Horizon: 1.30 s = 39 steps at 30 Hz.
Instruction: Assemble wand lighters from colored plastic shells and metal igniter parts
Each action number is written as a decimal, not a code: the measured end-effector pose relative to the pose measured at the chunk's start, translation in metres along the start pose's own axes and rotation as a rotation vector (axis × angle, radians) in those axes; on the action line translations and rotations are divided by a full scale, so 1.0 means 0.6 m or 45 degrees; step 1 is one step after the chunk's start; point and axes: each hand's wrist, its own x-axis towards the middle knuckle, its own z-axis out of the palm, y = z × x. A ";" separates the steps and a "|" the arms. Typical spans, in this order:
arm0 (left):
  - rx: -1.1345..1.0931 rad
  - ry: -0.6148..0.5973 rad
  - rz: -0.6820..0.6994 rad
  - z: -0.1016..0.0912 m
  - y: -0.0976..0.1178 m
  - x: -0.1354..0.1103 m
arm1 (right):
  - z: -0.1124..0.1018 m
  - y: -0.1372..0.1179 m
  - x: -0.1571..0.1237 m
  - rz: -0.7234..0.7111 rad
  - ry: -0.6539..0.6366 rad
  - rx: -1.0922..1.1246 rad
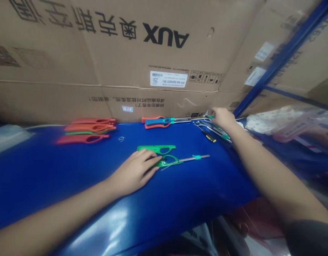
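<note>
My left hand (138,170) lies over the handle of an opened green gas lighter (168,160), fingers closed on it, its metal tube pointing right. Just behind this lies the matching green half shell (155,148). At the back right, my right hand (223,118) is closed at a pile of metal lighter tubes (213,128) with green ends. A bit of green and metal shows by its fingertips; what they grip is too small and blurred to make out. A black and yellow screwdriver (209,136) lies in front of the pile.
Several red and orange lighter shells (86,139) lie back left, with small metal bits (121,139) beside them. Orange and blue lighters (157,122) sit against the large cardboard box (113,71). A blue metal post (284,53) and plastic bags (273,119) are on the right.
</note>
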 end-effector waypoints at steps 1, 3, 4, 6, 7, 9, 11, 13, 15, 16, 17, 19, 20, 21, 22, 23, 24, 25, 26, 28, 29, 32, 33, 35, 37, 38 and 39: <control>-0.002 0.000 0.000 0.000 0.000 0.000 | 0.004 0.002 0.000 0.009 -0.014 0.028; -0.004 0.004 -0.001 -0.001 0.001 0.001 | 0.012 0.008 0.000 0.042 -0.037 0.099; -0.003 0.006 -0.001 -0.002 0.002 0.001 | 0.015 0.013 0.000 0.065 -0.042 0.142; 0.000 0.004 -0.002 -0.002 0.002 0.002 | 0.018 0.019 0.001 0.111 -0.036 0.247; 0.001 0.002 -0.002 -0.002 0.002 0.002 | 0.017 0.020 0.000 0.130 -0.028 0.312; 0.002 -0.002 -0.002 -0.001 0.001 0.001 | 0.011 0.015 -0.006 0.154 -0.010 0.470; 0.002 -0.003 -0.005 0.000 0.001 0.001 | 0.002 -0.002 -0.019 0.148 -0.013 0.665; 0.000 0.000 -0.008 0.001 0.000 0.000 | -0.006 -0.031 -0.041 0.102 -0.075 0.890; -0.004 0.013 -0.010 0.002 -0.001 0.001 | -0.010 -0.066 -0.072 0.006 -0.217 1.126; -0.007 0.018 -0.009 0.001 -0.001 0.001 | -0.009 -0.084 -0.089 -0.040 -0.296 1.227; -0.009 0.020 -0.008 0.001 -0.001 0.001 | -0.005 -0.101 -0.105 -0.077 -0.375 1.313; -0.011 0.017 -0.008 0.000 0.000 0.002 | 0.006 -0.128 -0.133 -0.115 -0.489 1.443; -0.011 0.013 -0.008 -0.001 0.000 0.003 | 0.013 -0.137 -0.144 -0.120 -0.526 1.498; -0.011 0.011 -0.009 -0.001 0.001 0.003 | 0.021 -0.144 -0.152 -0.118 -0.552 1.545; -0.010 0.010 -0.010 -0.001 0.001 0.004 | 0.028 -0.147 -0.157 -0.110 -0.571 1.586; -0.009 0.012 -0.012 -0.001 0.001 0.004 | 0.036 -0.148 -0.159 -0.097 -0.586 1.619; -0.010 0.015 -0.011 0.000 0.000 0.004 | 0.042 -0.147 -0.160 -0.081 -0.598 1.645; -0.012 0.016 -0.012 0.000 0.000 0.004 | 0.047 -0.145 -0.160 -0.065 -0.608 1.663; -0.016 0.019 -0.013 0.001 0.000 0.004 | 0.051 -0.143 -0.158 -0.053 -0.615 1.673; -0.025 0.022 -0.013 0.001 -0.001 0.004 | 0.056 -0.140 -0.156 -0.044 -0.618 1.669; -0.029 0.022 -0.014 0.002 -0.001 0.004 | 0.057 -0.139 -0.155 -0.047 -0.614 1.657; -0.037 0.015 -0.016 0.002 -0.002 0.003 | 0.059 -0.141 -0.157 -0.072 -0.585 1.597; -0.037 0.013 -0.016 0.002 -0.002 0.003 | 0.058 -0.143 -0.159 -0.081 -0.574 1.571; -0.036 0.013 -0.013 0.001 -0.002 0.003 | 0.056 -0.147 -0.164 -0.107 -0.559 1.507; -0.037 0.015 -0.009 0.001 -0.002 0.004 | 0.053 -0.150 -0.169 -0.142 -0.538 1.432; -0.039 0.016 -0.008 0.001 -0.002 0.004 | 0.051 -0.152 -0.172 -0.158 -0.515 1.396; -0.042 0.016 -0.008 0.001 -0.002 0.005 | 0.050 -0.153 -0.174 -0.172 -0.488 1.366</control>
